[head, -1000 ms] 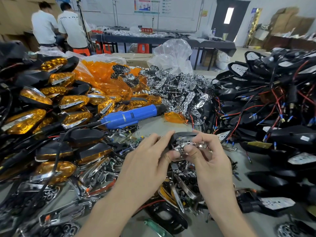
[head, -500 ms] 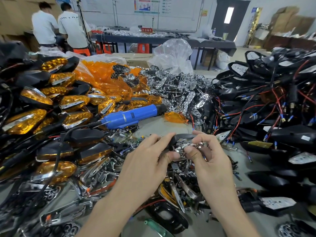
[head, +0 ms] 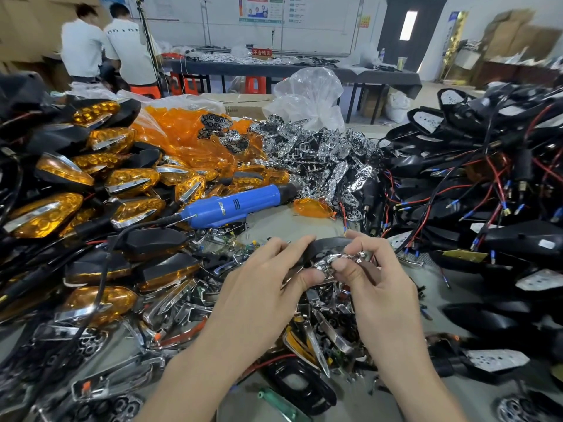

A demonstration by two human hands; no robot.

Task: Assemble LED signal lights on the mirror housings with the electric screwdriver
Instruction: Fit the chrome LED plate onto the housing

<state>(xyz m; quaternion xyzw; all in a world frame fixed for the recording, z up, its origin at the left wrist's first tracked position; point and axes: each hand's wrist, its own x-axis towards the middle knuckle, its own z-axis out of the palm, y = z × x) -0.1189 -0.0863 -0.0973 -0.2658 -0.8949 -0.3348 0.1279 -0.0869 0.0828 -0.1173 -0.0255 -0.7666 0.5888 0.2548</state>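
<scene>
Both hands hold one black mirror housing (head: 327,243) over the middle of the bench. My left hand (head: 268,287) grips its left end, thumb pressed on a chrome reflector piece (head: 327,263) seated in it. My right hand (head: 376,278) pinches the same chrome piece from the right with thumb and fingers. The blue electric screwdriver (head: 234,204) lies untouched on the bench behind my hands, cable trailing left.
Finished housings with amber lenses (head: 45,213) pile up on the left. Loose amber lenses (head: 195,138) and chrome reflectors (head: 320,150) heap behind. Black housings with red and black wires (head: 475,190) fill the right. Chrome parts (head: 323,327) lie under my hands. Two people stand far left.
Hands and housing have stayed in almost the same place; my fingers have shifted slightly on the chrome piece. The screwdriver has not moved.
</scene>
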